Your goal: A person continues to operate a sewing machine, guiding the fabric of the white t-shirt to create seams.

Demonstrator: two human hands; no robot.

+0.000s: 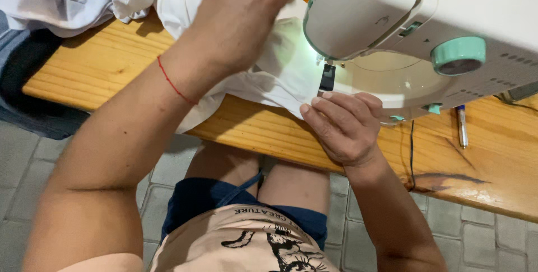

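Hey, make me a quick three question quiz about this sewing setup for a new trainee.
1. True or false: the left hand rests on the white fabric.
2. Which lies on the wooden table right of the sewing machine: A scissors, B pen, C ruler?
3. What does the right hand touch?

Key: 1 true. 2 B. 3 the near edge of the white fabric, beside the machine's base.
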